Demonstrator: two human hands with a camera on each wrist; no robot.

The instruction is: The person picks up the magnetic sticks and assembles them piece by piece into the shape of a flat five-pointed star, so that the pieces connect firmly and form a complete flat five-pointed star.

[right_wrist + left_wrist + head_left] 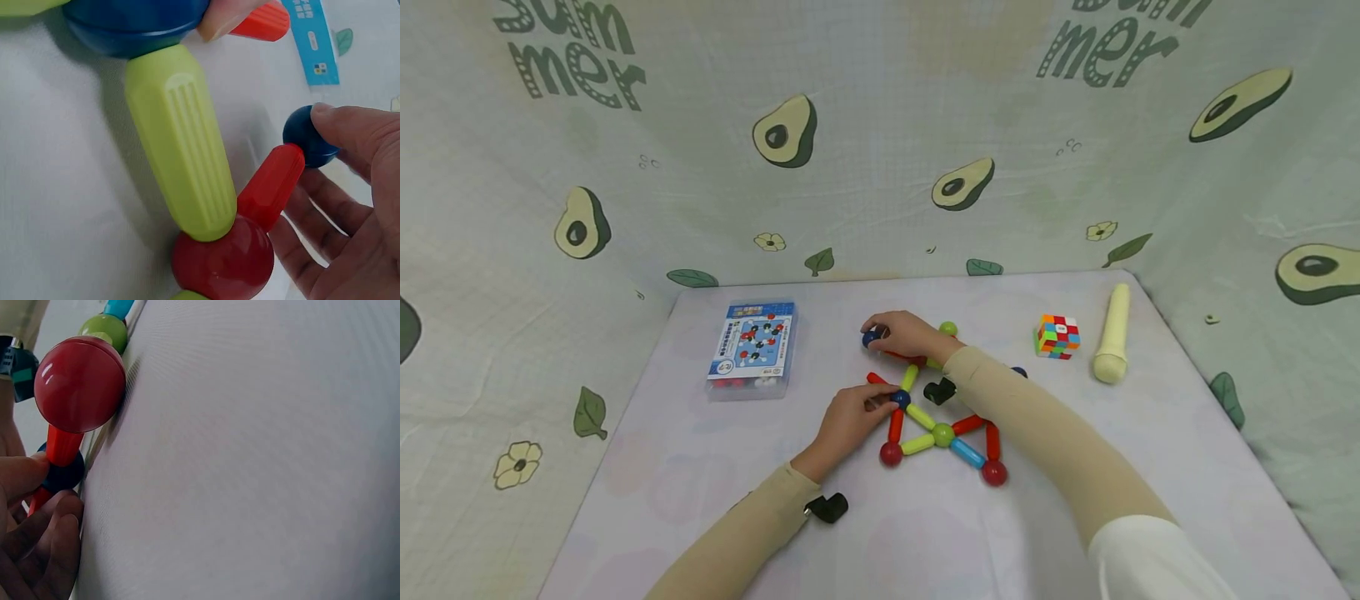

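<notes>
On the table lies a joined construction of coloured balls and rods. My left hand (852, 417) pinches a dark blue ball (900, 400) in it, from which yellow-green and red rods branch. In the left wrist view, thumb and fingers close around that ball near a large red ball (80, 384). My right hand (913, 335) reaches farther back and holds another blue ball (306, 136) between thumb and fingers. A red rod (273, 187) joins this ball to a red ball (225, 259), itself linked by a yellow-green rod (181, 147) to the left hand's ball.
A clear plastic box (751, 350) with a molecule picture lies to the left. A colour cube (1057, 337) and a pale yellow club-shaped stick (1112, 333) lie at the right. The right forearm crosses over part of the construction, including a blue rod (967, 453) nearby.
</notes>
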